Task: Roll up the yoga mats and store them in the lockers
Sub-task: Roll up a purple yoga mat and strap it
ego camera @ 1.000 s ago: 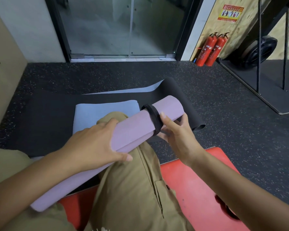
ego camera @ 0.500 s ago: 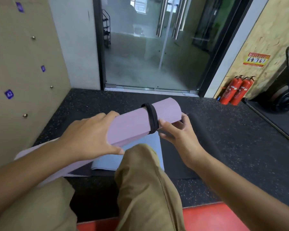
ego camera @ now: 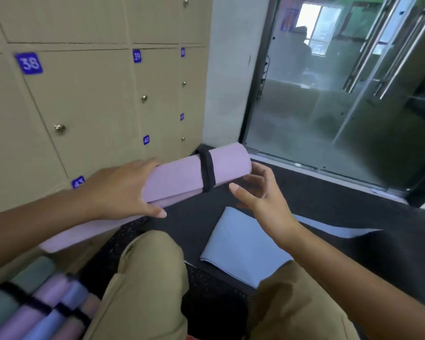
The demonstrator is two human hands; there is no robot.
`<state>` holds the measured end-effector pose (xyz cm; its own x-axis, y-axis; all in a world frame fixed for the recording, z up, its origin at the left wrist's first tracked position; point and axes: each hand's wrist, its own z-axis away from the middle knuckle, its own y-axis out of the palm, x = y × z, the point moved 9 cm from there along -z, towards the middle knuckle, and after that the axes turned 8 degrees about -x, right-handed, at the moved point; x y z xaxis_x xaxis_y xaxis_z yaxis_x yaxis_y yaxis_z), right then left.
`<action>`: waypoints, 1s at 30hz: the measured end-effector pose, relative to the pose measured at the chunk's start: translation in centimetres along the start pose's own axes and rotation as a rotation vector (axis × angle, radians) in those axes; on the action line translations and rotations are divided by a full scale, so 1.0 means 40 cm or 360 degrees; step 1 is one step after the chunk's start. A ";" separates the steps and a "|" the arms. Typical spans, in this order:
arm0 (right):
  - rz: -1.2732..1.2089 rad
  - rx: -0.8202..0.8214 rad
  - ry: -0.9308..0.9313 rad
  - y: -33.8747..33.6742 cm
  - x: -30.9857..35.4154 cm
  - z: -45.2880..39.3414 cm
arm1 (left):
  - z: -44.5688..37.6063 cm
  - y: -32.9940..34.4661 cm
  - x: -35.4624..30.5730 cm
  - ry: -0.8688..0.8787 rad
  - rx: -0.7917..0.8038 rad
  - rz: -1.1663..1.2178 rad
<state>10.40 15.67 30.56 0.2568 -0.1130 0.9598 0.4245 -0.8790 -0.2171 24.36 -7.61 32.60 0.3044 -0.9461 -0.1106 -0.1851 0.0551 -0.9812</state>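
Left hand: the left hand point(ego camera: 123, 190) is closed over the middle of the rolled pink mat point(ego camera: 157, 190), palm on top, thumb underneath at the near edge, and it alone carries the roll in the air.
Right hand: the right hand point(ego camera: 260, 192) is open, fingers loosely curled and spread, just off the far end of the roll; whether a fingertip touches the end face cannot be told.
Mat axis: the long axis runs from lower left, beside the left forearm, up to the right, where the far end points toward the glass door point(ego camera: 341, 94).
Strap: one black strap point(ego camera: 207, 171) circles the roll near its far end.
Where the mat is: held above the dark floor point(ego camera: 329, 200), in front of the lockers point(ego camera: 84, 94), over the raised knee in tan trousers point(ego camera: 147, 278).
Hidden or unclear: the left hand and forearm cover part of the roll's middle, and the near end is soft in focus. The far end face is turned away from the camera.
On the floor: one light blue mat point(ego camera: 243, 244) lies flat and partly folded, its right part running behind the right forearm.
Stack at lower left: a stack of rolled mats point(ego camera: 35, 307), green, pink and blue, with dark bands across them. It is blurred and cut by the frame edge, so the count is uncertain, about five.
Lockers: tan doors with small knobs and blue number tags; 38, 39 and 43 are readable, the others too small.
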 end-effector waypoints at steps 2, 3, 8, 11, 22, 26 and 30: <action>0.0014 0.0107 -0.0023 0.083 0.006 -0.007 | 0.036 0.006 0.083 -0.0092 0.0035 0.0008; 0.0020 0.0149 -0.0033 0.123 0.008 -0.008 | 0.057 0.013 0.124 -0.0144 0.0051 0.0011; 0.0072 0.0398 -0.0070 0.329 -0.005 0.013 | 0.208 0.109 0.334 -0.0466 0.0168 0.0043; 0.0106 0.0537 -0.0109 0.439 -0.018 0.034 | 0.317 0.203 0.442 -0.0696 0.0315 0.0112; 0.0695 0.1073 -0.0292 0.788 -0.176 0.081 | 0.629 0.477 0.698 -0.1369 0.0382 0.0428; 0.0846 0.1208 -0.0274 0.880 -0.247 0.101 | 0.735 0.610 0.759 -0.1543 0.0391 0.0555; 0.0984 0.1338 -0.0260 0.946 -0.313 0.107 | 0.799 0.786 0.768 -0.1592 0.0421 0.0633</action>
<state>26.96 -14.19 9.59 0.7208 -0.3131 0.6184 0.6291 -0.0791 -0.7733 57.75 -24.74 -6.73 0.9071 -0.1679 -0.3860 -0.2678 0.4771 -0.8370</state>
